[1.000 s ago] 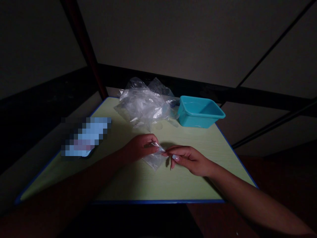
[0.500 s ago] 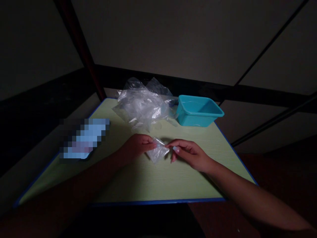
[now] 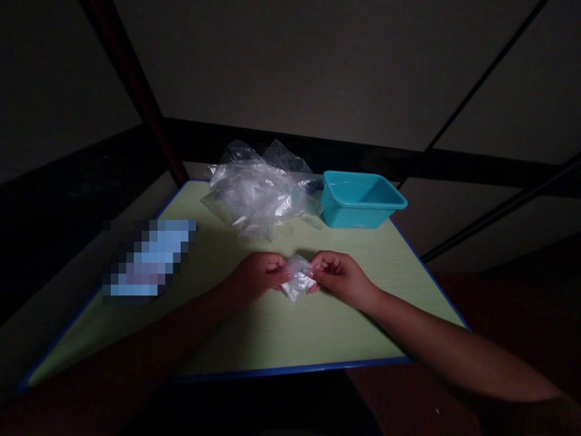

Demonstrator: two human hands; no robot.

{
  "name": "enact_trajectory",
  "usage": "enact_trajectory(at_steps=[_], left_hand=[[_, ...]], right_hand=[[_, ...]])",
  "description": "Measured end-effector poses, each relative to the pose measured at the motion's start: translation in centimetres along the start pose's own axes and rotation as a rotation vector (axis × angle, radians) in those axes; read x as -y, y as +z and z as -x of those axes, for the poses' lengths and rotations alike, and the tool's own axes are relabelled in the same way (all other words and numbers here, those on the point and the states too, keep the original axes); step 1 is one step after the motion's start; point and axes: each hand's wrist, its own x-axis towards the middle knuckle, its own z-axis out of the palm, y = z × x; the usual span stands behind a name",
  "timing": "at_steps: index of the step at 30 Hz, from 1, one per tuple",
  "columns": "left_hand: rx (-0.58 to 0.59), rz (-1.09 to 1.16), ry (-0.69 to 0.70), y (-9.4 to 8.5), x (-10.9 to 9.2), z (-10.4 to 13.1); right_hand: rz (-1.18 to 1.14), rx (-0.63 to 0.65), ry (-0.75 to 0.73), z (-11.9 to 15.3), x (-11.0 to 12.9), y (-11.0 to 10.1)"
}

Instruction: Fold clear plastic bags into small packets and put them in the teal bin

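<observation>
A small clear plastic bag (image 3: pixel 298 283) is pinched between my two hands, over the middle of the table. My left hand (image 3: pixel 263 272) is closed on its left side, thumb on top. On its right side my right hand (image 3: pixel 338 275) grips it the same way, with the thumb pressed on the plastic. The bag looks creased and shiny. Whether anything is inside it I cannot make out. The fingers beneath the bag are partly hidden.
A heap of crumpled clear plastic bags (image 3: pixel 258 194) lies at the back of the yellow-green table (image 3: pixel 290 345). To its right stands a turquoise plastic bin (image 3: pixel 356 215). A pixelated bluish object (image 3: pixel 152 257) lies at the left edge. Dark panelled walls rise behind.
My right hand has moved its hold, its thumb now pressing on the bag's right side instead of fingertips at the corner. The bag looks more folded. The view has shifted slightly.
</observation>
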Motion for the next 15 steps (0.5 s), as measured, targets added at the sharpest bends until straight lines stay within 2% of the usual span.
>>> enact_trajectory(at_steps=[3,6,10,15], left_hand=[[-0.017,-0.009,0.042,-0.01,0.18,-0.06],[-0.027,0.083,0.024,0.06,0.01,0.0],[-0.05,0.237,-0.06,0.17,-0.42,0.04],[-0.039,0.224,-0.088,0.13,0.21,-0.25]], right_hand=[[-0.04,-0.053,-0.026,-0.16,0.12,-0.03],[-0.083,-0.088,-0.041,-0.2,0.17,0.08],[-0.117,-0.052,0.002,-0.24,0.1,0.11],[-0.051,-0.058,0.044,-0.39,-0.09,-0.11]])
